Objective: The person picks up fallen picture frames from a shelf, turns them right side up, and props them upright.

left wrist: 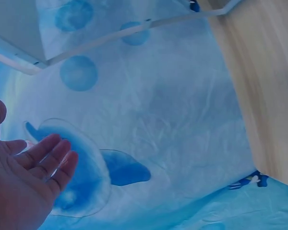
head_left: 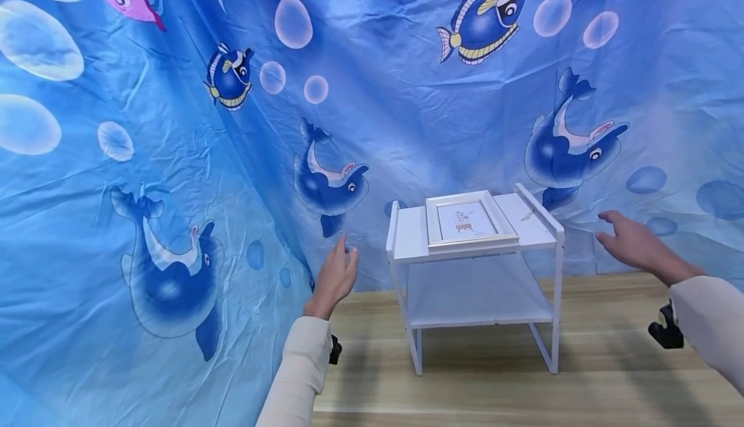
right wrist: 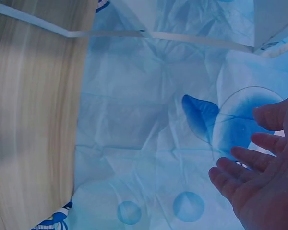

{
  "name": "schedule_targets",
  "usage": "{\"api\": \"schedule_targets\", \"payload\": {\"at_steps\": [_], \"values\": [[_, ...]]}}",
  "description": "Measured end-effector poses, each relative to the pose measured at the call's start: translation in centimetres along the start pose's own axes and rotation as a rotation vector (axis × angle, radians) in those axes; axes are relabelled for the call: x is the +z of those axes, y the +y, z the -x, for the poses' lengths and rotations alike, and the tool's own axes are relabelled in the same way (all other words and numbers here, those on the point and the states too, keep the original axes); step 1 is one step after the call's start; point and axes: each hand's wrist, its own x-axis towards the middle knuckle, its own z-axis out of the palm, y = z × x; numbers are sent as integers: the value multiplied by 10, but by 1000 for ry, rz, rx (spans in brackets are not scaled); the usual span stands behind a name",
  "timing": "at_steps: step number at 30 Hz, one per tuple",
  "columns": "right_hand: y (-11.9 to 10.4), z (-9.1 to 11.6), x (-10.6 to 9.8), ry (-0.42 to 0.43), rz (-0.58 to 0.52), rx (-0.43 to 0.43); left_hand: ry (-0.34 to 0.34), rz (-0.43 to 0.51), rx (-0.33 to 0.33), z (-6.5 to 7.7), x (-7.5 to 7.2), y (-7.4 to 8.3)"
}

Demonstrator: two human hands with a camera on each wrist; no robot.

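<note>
A white picture frame [head_left: 472,219] lies flat on the top shelf of a small white side table [head_left: 409,233]; its print shows a plant in a brown pot. To the left of the table, my left hand [head_left: 337,273] hovers in the air, holding nothing. My right hand [head_left: 638,244] is held out on the table's other side, also with nothing in it. Both wrist views show the fingers loosely extended, the left palm [left wrist: 19,191] and the right palm [right wrist: 273,191] turned into view. Neither hand touches the table or the frame.
The side table has a lower shelf [head_left: 476,291] and thin metal legs. A small grey mark [head_left: 529,216] shows on its top, right of the frame. Blue curtains [head_left: 383,123] printed with dolphins and fish hang behind and at left. The floor [head_left: 465,395] is light wood.
</note>
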Motion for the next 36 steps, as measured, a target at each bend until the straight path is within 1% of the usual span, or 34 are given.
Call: {"api": "schedule_targets", "payload": {"at_steps": [5, 8, 15, 19, 24, 32, 36], "values": [[-7, -3, -7, -4, -26, 4, 31, 44, -2, -5, -10, 14], [-14, -5, -12, -1, -31, 4, 50, 50, -8, -8, -15, 25], [-26, -8, -22, 14, -38, 0, 54, 46, -9, -17, -23, 54], [-35, -12, -27, 4, -47, 6, 50, 60, 6, -23, -27, 71], [-49, -15, -32, -7, -67, 0, 29, 75, 26, -26, -27, 88], [-71, -18, -37, -4, -104, -42, -22, 73, 42, -29, -22, 111], [-83, -18, -37, -4, -140, -40, -41, 68, 46, -30, -19, 123]]}}
